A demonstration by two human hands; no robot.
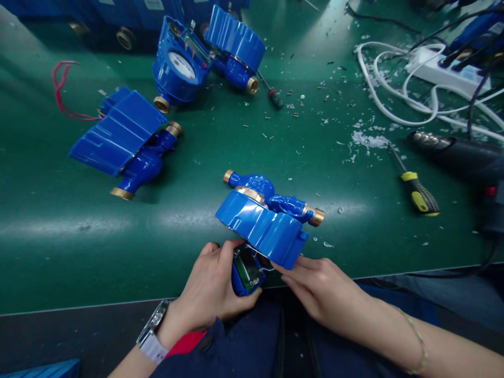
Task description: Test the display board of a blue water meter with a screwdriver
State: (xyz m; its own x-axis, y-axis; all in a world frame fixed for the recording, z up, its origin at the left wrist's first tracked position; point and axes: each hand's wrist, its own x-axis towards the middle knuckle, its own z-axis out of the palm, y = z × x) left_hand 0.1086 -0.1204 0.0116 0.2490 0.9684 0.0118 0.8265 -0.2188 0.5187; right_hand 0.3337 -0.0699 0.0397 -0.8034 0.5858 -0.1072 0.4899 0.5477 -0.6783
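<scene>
A blue meter (pixel 260 226) with brass ends lies on its side at the near edge of the green table. Just below its housing, my left hand (pixel 214 281) is wrapped round a small blue case (pixel 248 270) with a green circuit board facing up. Thin wires show between the case and the meter. My right hand (pixel 318 286) has its fingers against the lower right of the meter's housing; its fingertips are partly hidden there.
Three more blue meters (pixel 118 131) (pixel 179 65) (pixel 236 44) stand or lie at the upper left. A dark screwdriver (pixel 276 100) is behind. On the right are a yellow-black screwdriver (pixel 420 194), a heat gun (pixel 457 152), a power strip (pixel 444 71), cables and white scraps (pixel 370 140).
</scene>
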